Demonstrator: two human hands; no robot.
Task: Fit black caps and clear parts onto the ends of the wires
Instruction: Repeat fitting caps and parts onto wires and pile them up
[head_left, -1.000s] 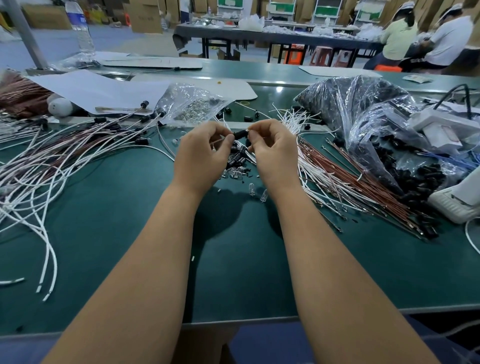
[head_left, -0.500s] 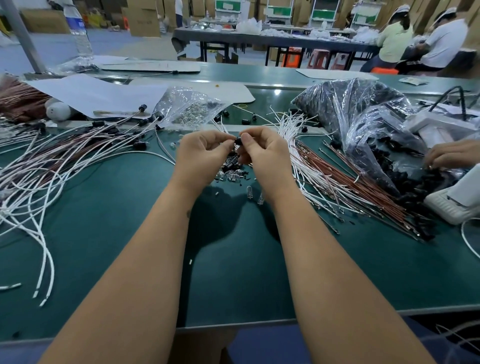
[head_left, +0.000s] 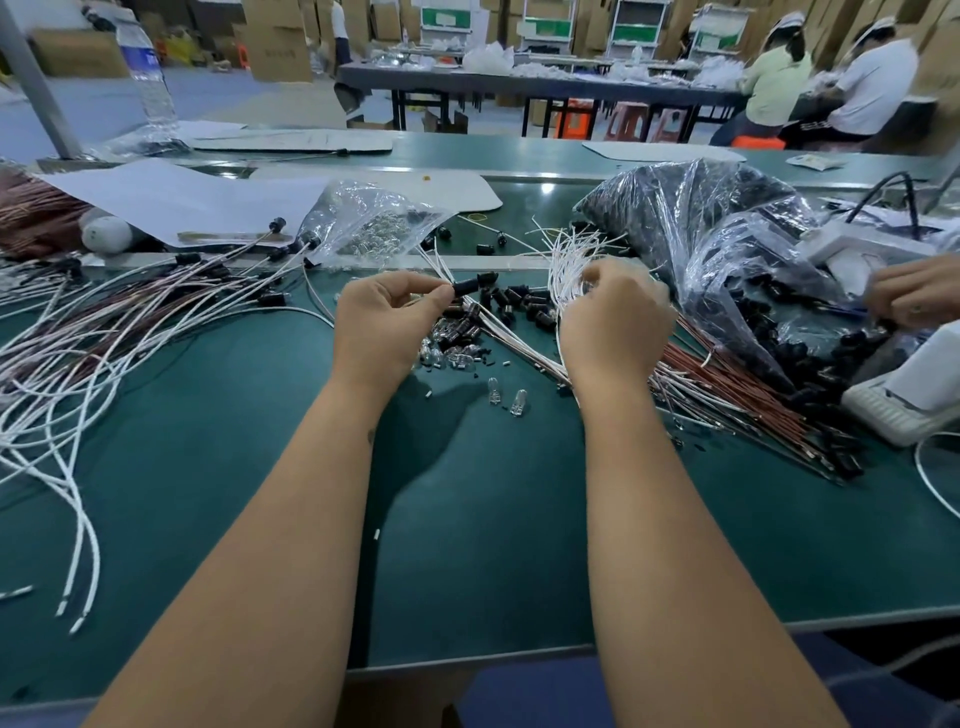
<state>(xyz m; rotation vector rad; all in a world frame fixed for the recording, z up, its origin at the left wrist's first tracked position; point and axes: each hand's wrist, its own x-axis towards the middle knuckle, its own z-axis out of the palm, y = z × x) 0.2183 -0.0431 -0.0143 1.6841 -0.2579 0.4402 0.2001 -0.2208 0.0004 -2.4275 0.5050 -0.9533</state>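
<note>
My left hand (head_left: 387, 325) sits just left of frame centre, its grip pressed together on a black cap (head_left: 466, 286): thumb and forefinger pinch the near end, and the cap's long axis runs out to the right and slightly upward, its free end pointing toward my other hand. A thin white lead seems to trail from the pinch down to the right, though I cannot tell whether it is already seated in the cap. My right hand (head_left: 613, 317) is at centre right, fingers curled over into the fanned white wires (head_left: 563, 260); the back of the hand hides the fingertips, so I judge it is picking out one wire but cannot tell whether anything is caught in that grip.

The relation that matters: the wire ends stand just above and to the right of the cap's open end, with the loose pile of black caps (head_left: 524, 304) lying on the bench (head_left: 467, 519) between the two hands. I judge the right hand is nearer the wires and should bring one end leftward, in line with the cap's axis.

Below the left hand lie the clear parts (head_left: 454, 358), two more (head_left: 506, 400) sitting apart nearer me. A bag of clear parts (head_left: 374, 223) rests up and left.
</note>
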